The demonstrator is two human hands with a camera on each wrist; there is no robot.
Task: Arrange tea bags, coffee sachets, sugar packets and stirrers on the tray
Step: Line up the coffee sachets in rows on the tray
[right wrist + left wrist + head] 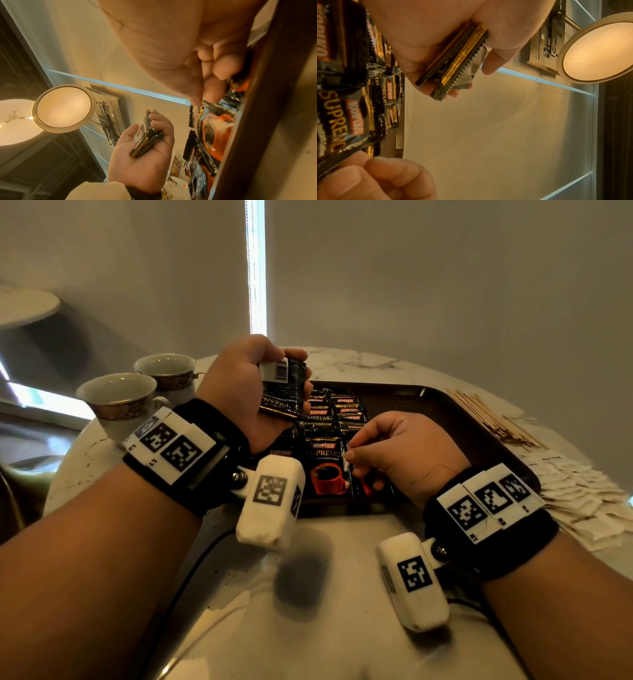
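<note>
A dark brown tray lies on the marble table, with several black Kopiko coffee sachets laid in overlapping rows on its left part. My left hand hovers above the tray's left end and grips a small stack of coffee sachets between thumb and fingers. My right hand is low over the near sachets; its thumb and forefinger pinch the edge of a sachet lying on the tray. Wooden stirrers and white packets lie on the table right of the tray.
Two gold-trimmed white cups stand on the table left of the tray. A cable crosses the near table. In the wrist views a round lamp shows overhead. A wall stands close behind the table.
</note>
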